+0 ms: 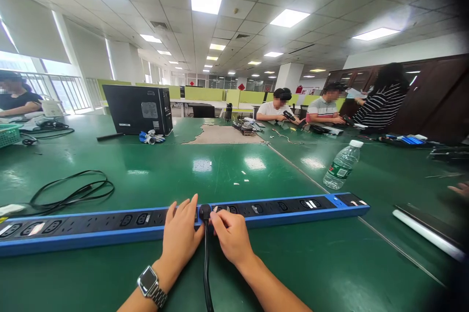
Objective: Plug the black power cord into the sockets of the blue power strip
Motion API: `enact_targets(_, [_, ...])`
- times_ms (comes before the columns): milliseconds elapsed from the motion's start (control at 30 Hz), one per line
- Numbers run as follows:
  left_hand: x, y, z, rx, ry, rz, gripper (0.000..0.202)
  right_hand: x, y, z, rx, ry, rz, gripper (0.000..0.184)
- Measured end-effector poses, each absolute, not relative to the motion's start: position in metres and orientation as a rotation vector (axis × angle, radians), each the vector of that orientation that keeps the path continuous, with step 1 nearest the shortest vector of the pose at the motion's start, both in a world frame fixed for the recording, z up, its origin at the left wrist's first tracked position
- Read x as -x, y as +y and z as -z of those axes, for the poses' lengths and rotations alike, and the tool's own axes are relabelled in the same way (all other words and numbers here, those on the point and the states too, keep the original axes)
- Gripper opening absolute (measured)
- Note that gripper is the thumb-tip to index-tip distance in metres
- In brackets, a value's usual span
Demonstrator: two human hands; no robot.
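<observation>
A long blue power strip [293, 207] with black sockets lies across the green table [205, 170] in front of me. A black plug [204, 212] sits in a socket near its middle, and its black cable [207, 273] runs down toward me. My left hand [180, 234], with a wristwatch, lies flat on the strip just left of the plug, fingers stretched out. My right hand [230, 236] is closed at the plug's right side, fingertips pinched against it.
A clear water bottle [342, 165] lies beyond the strip at the right. A loose black cable [73, 192] coils at the left. A black computer case [138, 108] stands at the back. Several people sit at the far side and the left. Another person's fingers [459, 189] show at the right edge.
</observation>
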State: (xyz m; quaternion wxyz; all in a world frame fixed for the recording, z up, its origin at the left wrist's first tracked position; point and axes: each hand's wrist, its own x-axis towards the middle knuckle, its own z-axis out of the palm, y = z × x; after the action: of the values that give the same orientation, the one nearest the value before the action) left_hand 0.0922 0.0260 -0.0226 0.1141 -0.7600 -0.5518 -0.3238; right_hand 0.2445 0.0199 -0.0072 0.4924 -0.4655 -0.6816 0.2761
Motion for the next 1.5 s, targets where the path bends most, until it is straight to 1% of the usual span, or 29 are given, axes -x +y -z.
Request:
enact_targets(100, [-0.091,0.024,0.022,2.269,-1.593,0.886,0.057,-0.237,0.02,0.014,1.164,-1.502,-1.173,0.052])
enact_targets(167, [-0.091,0.023,0.022,2.27,-1.598,0.861,0.057,-0.232,0.023,0.016,1.122,-1.335,-1.439,0.059])
enact_targets(233, [-0.091,0.023,0.022,2.251,-1.612,0.863,0.058,-0.229,0.024,0.016,1.032,-1.19,-1.591,0.063])
enact_targets(300, [-0.092,0.023,0.022,2.242,-1.62,0.874,0.057,-0.227,0.023,0.012,0.931,-1.114,-1.643,0.061])
enact_targets(433, [-0.093,0.023,0.022,2.243,-1.628,0.88,0.054,-0.226,0.016,0.001,0.765,-1.057,-1.621,0.051])
enact_targets(567, [-0.093,0.023,0.022,2.258,-1.628,0.866,0.054,-0.233,0.017,-0.008,0.683,-0.872,-1.671,0.051])
enact_targets(633, [-0.094,0.023,0.021,2.261,-1.624,0.859,0.057,-0.244,0.024,-0.013,0.7,-0.731,-1.677,0.05])
enact_targets(767, [-0.094,0.022,0.02,2.246,-1.622,0.864,0.061,-0.278,0.041,-0.023,0.897,-0.547,-1.565,0.035])
enact_targets(1000, [-0.092,0.022,0.021,2.25,-1.627,0.875,0.061,-0.322,0.053,-0.027,1.243,-0.687,-1.534,0.038])
enact_targets(1133, [-0.092,0.022,0.021,2.247,-1.627,0.878,0.061,-0.329,0.053,-0.021,1.486,-0.919,-1.356,0.036])
enact_targets(1233, [-0.093,0.022,0.02,2.256,-1.643,0.872,0.062,-0.333,0.051,-0.019,1.546,-1.05,-1.272,0.035])
enact_targets(1367, [-0.093,0.022,0.02,2.275,-1.657,0.851,0.064,-0.34,0.05,-0.019,1.587,-1.14,-1.245,0.035])
enact_targets(1500, [-0.093,0.022,0.02,2.269,-1.643,0.861,0.061,-0.344,0.049,-0.021,1.617,-1.182,-1.217,0.038])
